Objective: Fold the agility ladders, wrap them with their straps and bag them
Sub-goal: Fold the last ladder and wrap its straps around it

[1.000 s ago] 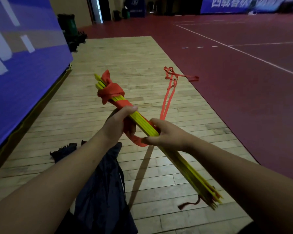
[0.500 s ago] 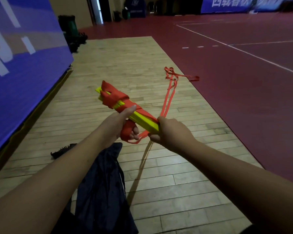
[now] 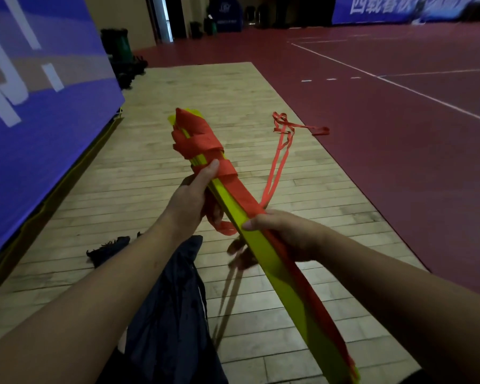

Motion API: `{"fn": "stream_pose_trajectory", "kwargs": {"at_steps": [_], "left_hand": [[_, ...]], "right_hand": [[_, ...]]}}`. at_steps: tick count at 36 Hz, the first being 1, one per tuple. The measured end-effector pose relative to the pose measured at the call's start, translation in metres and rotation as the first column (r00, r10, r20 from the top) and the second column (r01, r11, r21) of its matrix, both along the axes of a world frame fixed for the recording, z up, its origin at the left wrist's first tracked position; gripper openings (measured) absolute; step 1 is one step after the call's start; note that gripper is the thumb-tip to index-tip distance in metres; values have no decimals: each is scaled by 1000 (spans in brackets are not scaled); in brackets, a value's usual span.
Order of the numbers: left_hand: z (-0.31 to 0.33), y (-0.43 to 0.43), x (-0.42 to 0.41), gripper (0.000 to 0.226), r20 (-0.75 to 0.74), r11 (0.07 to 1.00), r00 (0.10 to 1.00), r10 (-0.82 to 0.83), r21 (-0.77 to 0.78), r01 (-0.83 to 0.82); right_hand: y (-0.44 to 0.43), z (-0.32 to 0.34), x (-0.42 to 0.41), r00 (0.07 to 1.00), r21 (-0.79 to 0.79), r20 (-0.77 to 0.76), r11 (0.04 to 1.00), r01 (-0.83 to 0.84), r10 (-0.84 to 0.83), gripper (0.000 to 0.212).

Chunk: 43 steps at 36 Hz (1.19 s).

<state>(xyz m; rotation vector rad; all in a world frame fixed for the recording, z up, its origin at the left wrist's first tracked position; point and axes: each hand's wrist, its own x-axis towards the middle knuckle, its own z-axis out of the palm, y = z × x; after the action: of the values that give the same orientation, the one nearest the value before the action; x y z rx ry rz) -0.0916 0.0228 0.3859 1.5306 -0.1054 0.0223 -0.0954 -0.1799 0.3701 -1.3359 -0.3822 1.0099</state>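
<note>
A folded bundle of yellow ladder rungs (image 3: 263, 252) slants from upper left to lower right in front of me. Orange strap wraps (image 3: 198, 139) cover its far end. My left hand (image 3: 190, 202) grips the bundle just below the wraps, thumb lying on the orange strap. My right hand (image 3: 281, 231) holds the bundle's middle, thumb across the yellow face, with the loose orange strap (image 3: 275, 173) running from it out to the floor, where its tail (image 3: 299, 126) lies tangled.
A dark bag (image 3: 164, 314) lies on the wooden floor (image 3: 178, 106) under my arms. A blue banner wall (image 3: 39, 106) stands on the left. Red court floor (image 3: 399, 148) spreads to the right. Dark bins (image 3: 122, 51) stand at the far left.
The bundle has turned so its flat yellow face shows and its near end points lower right. The far end rose. Both hands kept their hold, the left thumb now on the wraps.
</note>
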Motion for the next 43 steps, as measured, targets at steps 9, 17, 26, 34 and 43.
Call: {"fn": "stream_pose_trajectory", "kwargs": {"at_steps": [9,17,26,34,43], "left_hand": [[10,11,1,57,-319,978,946,-53,173,113],[-7,-6,4,51,-170,947,958,231,264,-182],[-6,4,9,68,-299,971,941,161,221,-96],[-2,4,7,31,-181,983,969,167,-48,-178],[11,15,9,43,-1,955,998,-56,-293,53]], "right_hand": [[9,0,0,990,-194,90,974,120,-104,22],[19,-5,-6,939,-419,340,885,203,-54,21],[33,-14,-8,767,-485,641,753,444,-39,20],[30,-3,-5,645,-471,759,758,452,88,35],[14,10,6,979,-193,204,979,64,-24,53]]}}
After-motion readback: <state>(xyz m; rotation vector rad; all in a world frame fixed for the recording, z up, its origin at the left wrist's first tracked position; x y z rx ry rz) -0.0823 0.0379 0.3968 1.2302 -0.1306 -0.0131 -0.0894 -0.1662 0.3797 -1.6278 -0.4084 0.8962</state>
